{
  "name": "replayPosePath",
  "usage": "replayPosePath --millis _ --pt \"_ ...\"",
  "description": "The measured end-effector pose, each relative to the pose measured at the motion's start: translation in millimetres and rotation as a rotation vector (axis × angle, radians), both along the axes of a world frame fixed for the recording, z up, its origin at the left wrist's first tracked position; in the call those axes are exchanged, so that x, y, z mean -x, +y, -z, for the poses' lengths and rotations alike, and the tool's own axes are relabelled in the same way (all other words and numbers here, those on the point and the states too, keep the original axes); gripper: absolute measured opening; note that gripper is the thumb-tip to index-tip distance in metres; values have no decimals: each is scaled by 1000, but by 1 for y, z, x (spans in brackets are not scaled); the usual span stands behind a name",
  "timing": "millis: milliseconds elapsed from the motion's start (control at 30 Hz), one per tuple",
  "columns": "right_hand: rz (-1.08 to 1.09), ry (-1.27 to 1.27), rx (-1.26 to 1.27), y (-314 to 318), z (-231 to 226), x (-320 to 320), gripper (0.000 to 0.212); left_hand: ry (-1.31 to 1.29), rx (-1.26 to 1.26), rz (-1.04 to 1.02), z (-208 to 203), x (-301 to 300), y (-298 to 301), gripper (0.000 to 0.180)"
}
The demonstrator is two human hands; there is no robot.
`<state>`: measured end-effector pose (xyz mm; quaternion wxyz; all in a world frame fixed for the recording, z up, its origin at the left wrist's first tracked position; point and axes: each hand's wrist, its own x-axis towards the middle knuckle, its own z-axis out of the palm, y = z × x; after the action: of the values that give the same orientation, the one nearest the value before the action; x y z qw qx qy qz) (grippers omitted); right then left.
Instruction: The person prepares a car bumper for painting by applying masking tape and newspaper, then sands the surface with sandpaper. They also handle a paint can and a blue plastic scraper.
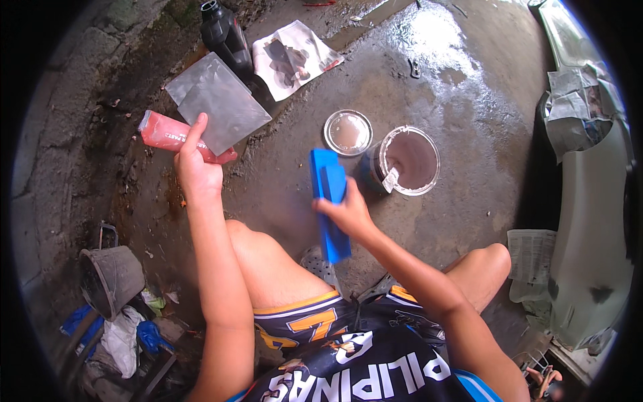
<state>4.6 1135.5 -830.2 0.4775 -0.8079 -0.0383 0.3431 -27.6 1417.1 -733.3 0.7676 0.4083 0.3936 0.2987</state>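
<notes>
My left hand [198, 164] is closed, its thumb lying over a flat grey sheet [224, 104] and a red squeeze tube [164, 130]. The sheet's lower corner overlaps the tube, and the fingers underneath are hidden. In front of my body, my right hand [348, 213] grips a long blue sanding block [328, 177] with a raised handle along it, standing nearly lengthwise away from me. Just beyond that hand is an open can [434, 175] with pinkish-grey paste coating its inside and a whitish scrap at its rim. A round lid [348, 132] lies beside the can.
A black bottle [226, 37] and a printed paper sheet [291, 60] are on the wet, rough ground at far left. A dirty bucket [110, 278] stands among rags near the left wall. Along the right is a grey bumper-like panel [589, 234], with newspaper [532, 258] at its edge.
</notes>
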Motion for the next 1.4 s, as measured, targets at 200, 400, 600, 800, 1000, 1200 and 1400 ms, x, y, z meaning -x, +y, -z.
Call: replayPosePath --millis 200,400,600,800,1000,1200,1400 --pt "140 -229 285 50 78 -71 89 -4 19 9 -4 4 -3 37" --pt "77 297 -480 15 21 -42 74 75 -10 -42 4 3 -7 33" --pt "-168 362 -646 -58 -126 -11 95 42 96 331 -4 -7 -55 38" --pt "-93 377 -560 -113 -193 -30 117 -88 -55 861 -35 -15 -143 32" --pt "-42 468 -525 -163 -199 -23 112 -44 -165 1249 -30 -24 -185 31" --pt "89 428 -601 -196 -188 -21 116 -118 -121 1191 -32 -36 -207 26" --pt "306 317 -659 -228 -185 -12 118 -85 -67 945 -18 -57 -155 38"
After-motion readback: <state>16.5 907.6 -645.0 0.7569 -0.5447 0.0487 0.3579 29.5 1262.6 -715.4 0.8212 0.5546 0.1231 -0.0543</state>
